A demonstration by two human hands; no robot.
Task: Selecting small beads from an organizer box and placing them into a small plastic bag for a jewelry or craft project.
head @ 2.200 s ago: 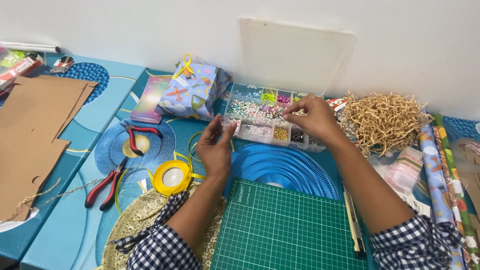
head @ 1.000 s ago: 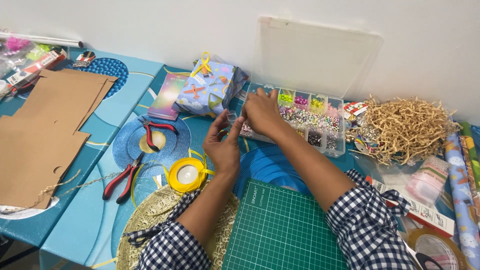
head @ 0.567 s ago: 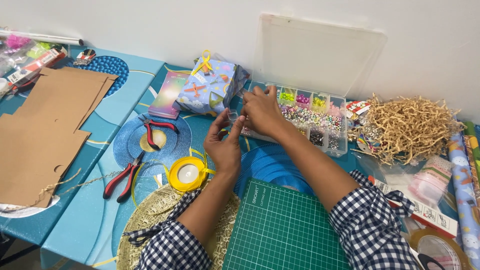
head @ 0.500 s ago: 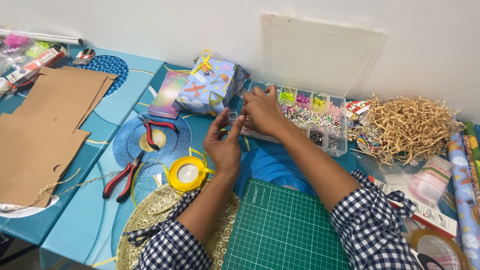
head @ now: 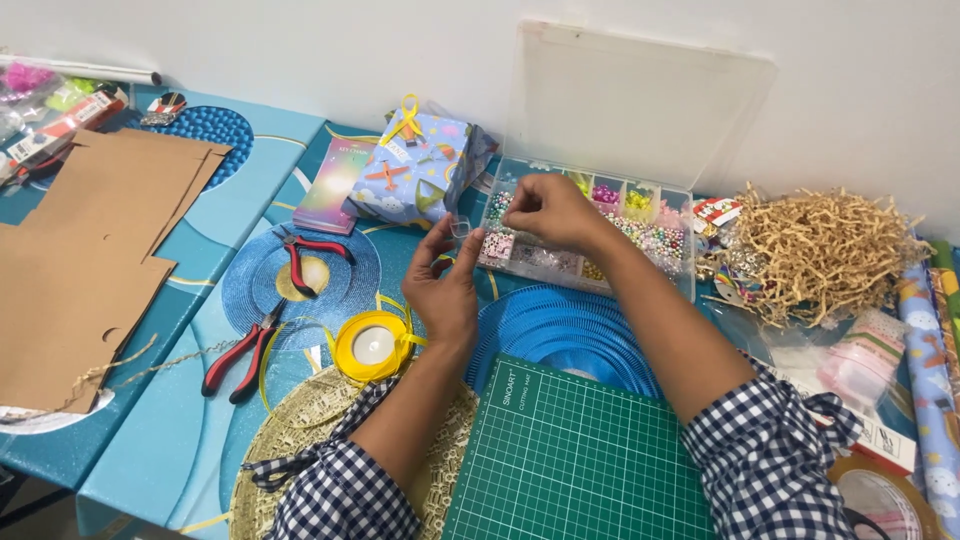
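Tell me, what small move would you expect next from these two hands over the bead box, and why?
Probably the right hand picks a bead from the bead box and brings it to the left hand. Its fingers hover pinched over the left compartments, while the left hand waits just beside the box, thumb and fingertips raised around something small and clear. What that piece is cannot be told.

I see a clear, glossy plastic bead box (head: 590, 240) with a frosted lid. Beside it, a paper-wrapped gift box (head: 420, 170), smooth with a satin yellow ribbon. Matt brown cardboard (head: 90, 230) at the worktop's left edge. Rough, crinkled paper shred (head: 820, 250) on the right. The matt green cutting mat (head: 580, 460) looks rubbery.
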